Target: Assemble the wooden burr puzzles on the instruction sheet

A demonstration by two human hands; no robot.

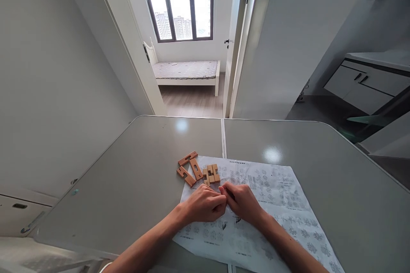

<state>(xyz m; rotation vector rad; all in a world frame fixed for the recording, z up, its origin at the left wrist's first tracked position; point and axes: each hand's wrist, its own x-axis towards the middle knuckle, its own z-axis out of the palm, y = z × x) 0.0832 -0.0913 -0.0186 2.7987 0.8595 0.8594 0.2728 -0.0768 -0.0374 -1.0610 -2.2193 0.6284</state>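
Note:
Both hands meet over a printed paper sheet (282,196) on the table. My left hand (206,203) has its fingers curled, and whatever they may hold is hidden. Touching or nearly touching it, my right hand (241,200) is also curled, with its contents out of sight. Just beyond my left hand lies a cluster of light wooden pieces (214,172). Left of that cluster are darker notched wooden pieces: one marked 2 (196,169), one at the back (187,158) and one nearer me (186,176). They rest partly on the sheet's upper left edge.
The grey table (144,170) has a seam down its middle. Beyond its far edge, a doorway shows a bed (187,70) under a window (179,4). A white cabinet (368,79) is at the right and a wall stands at the left.

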